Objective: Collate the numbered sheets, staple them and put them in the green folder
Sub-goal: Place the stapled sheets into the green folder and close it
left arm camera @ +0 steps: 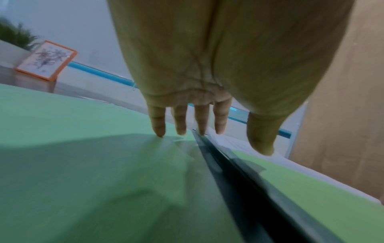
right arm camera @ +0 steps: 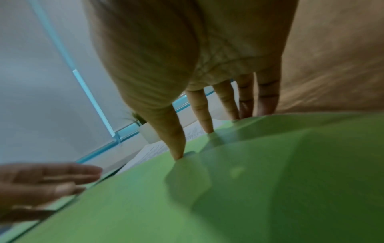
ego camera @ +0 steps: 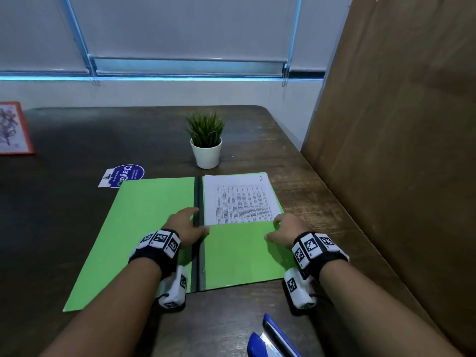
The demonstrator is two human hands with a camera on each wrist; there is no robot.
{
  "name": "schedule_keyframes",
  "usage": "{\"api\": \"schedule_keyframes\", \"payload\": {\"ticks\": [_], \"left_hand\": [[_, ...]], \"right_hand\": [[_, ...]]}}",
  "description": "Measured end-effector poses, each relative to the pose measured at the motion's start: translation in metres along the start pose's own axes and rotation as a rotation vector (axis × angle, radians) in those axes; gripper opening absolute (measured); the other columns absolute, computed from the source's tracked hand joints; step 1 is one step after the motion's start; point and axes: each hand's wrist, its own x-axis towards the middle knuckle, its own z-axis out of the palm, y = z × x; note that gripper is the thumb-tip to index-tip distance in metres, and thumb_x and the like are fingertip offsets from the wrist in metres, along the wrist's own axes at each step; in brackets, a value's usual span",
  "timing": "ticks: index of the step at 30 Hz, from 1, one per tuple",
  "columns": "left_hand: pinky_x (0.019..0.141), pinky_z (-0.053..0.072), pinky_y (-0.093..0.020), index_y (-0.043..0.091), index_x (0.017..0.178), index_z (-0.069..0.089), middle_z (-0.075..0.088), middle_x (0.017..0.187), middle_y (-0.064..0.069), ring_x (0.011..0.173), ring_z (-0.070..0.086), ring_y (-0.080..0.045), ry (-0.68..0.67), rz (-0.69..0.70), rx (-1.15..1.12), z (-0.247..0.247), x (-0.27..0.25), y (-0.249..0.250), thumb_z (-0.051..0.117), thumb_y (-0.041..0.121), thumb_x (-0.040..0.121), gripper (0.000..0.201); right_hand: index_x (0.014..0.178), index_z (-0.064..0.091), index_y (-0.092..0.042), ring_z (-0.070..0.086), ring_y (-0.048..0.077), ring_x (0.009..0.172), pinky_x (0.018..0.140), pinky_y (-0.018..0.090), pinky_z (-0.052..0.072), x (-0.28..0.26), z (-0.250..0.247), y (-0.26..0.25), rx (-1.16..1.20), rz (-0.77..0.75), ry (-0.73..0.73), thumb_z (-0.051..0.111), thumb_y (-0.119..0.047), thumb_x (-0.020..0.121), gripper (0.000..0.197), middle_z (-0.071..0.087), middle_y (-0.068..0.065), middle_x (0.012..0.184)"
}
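Observation:
The green folder (ego camera: 144,228) lies open on the dark table, its dark spine (ego camera: 197,197) running down the middle. The printed sheets (ego camera: 239,199), topmost numbered 1, sit tucked into the right-hand pocket (ego camera: 239,253). My left hand (ego camera: 186,225) lies flat with straight fingers (left arm camera: 159,126) over the spine and left flap. My right hand (ego camera: 283,228) presses its straight fingers (right arm camera: 202,111) on the pocket's upper right edge. A blue stapler (ego camera: 270,338) lies at the near edge of the table.
A small potted plant (ego camera: 206,140) stands just beyond the folder. A blue and white ClayGo card (ego camera: 121,175) lies at the folder's far left corner. A framed picture (ego camera: 13,127) is at far left. A brown board (ego camera: 399,124) walls the right side.

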Motion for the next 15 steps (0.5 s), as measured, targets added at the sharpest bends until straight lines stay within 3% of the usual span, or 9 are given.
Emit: {"api": "schedule_keyframes", "payload": {"ticks": [2, 4, 6, 8, 9, 12, 15], "left_hand": [[0.115, 0.037, -0.044, 0.018, 0.151, 0.038, 0.044, 0.154, -0.009, 0.139, 0.043, -0.033, 0.109, -0.145, 0.008, -0.009, 0.000, -0.016, 0.064, 0.054, 0.090, 0.076], [0.113, 0.036, -0.051, 0.011, 0.149, 0.034, 0.041, 0.153, -0.015, 0.139, 0.038, -0.039, 0.158, -0.376, 0.044, -0.019, -0.003, -0.046, 0.058, 0.062, 0.087, 0.083], [0.115, 0.028, -0.057, 0.006, 0.152, 0.025, 0.026, 0.158, -0.022, 0.144, 0.024, -0.046, 0.169, -0.578, 0.046, -0.026, -0.017, -0.078, 0.051, 0.068, 0.084, 0.096], [0.118, 0.017, -0.062, 0.001, 0.157, 0.008, 0.006, 0.164, -0.025, 0.148, 0.009, -0.049, 0.186, -0.676, 0.018, -0.030, -0.038, -0.108, 0.044, 0.068, 0.088, 0.103], [0.118, 0.017, -0.062, -0.001, 0.157, 0.005, 0.005, 0.164, -0.025, 0.148, 0.009, -0.049, 0.203, -0.711, 0.007, -0.033, -0.052, -0.116, 0.043, 0.067, 0.091, 0.102], [0.112, 0.028, -0.061, 0.000, 0.152, 0.027, 0.026, 0.154, -0.026, 0.139, 0.028, -0.047, 0.285, -0.704, 0.023, -0.042, -0.069, -0.140, 0.044, 0.068, 0.088, 0.094], [0.102, 0.043, -0.055, 0.003, 0.126, 0.062, 0.056, 0.133, -0.025, 0.119, 0.052, -0.045, 0.260, -0.620, -0.066, -0.056, -0.063, -0.150, 0.047, 0.064, 0.086, 0.075]], "right_hand": [[0.113, 0.068, -0.015, 0.063, 0.024, 0.104, 0.082, 0.029, 0.051, 0.001, 0.000, -0.003, -0.006, 0.019, 0.008, 0.076, -0.036, 0.079, 0.041, 0.067, 0.006, 0.117], [0.113, 0.067, -0.016, 0.064, 0.024, 0.100, 0.083, 0.030, 0.053, 0.000, 0.000, -0.004, -0.027, 0.030, 0.012, 0.075, -0.039, 0.078, 0.043, 0.067, 0.005, 0.114], [0.110, 0.067, -0.016, 0.064, 0.025, 0.098, 0.083, 0.031, 0.055, -0.002, 0.002, -0.004, -0.055, 0.056, 0.012, 0.075, -0.044, 0.075, 0.046, 0.068, 0.004, 0.109], [0.103, 0.067, -0.015, 0.064, 0.025, 0.094, 0.074, 0.028, 0.053, -0.007, 0.003, -0.003, -0.059, 0.067, 0.023, 0.076, -0.048, 0.072, 0.046, 0.069, 0.004, 0.101], [0.100, 0.068, -0.015, 0.064, 0.025, 0.093, 0.070, 0.026, 0.050, -0.010, 0.005, -0.003, -0.054, 0.070, 0.030, 0.077, -0.049, 0.070, 0.046, 0.070, 0.003, 0.098], [0.097, 0.067, -0.014, 0.062, 0.026, 0.094, 0.069, 0.026, 0.045, -0.016, 0.010, -0.002, -0.044, 0.080, 0.046, 0.078, -0.049, 0.070, 0.046, 0.068, 0.004, 0.100], [0.100, 0.067, -0.012, 0.056, 0.023, 0.086, 0.068, 0.025, 0.041, -0.024, 0.012, -0.004, -0.042, 0.092, 0.036, 0.077, -0.047, 0.076, 0.044, 0.064, 0.004, 0.097]]}}
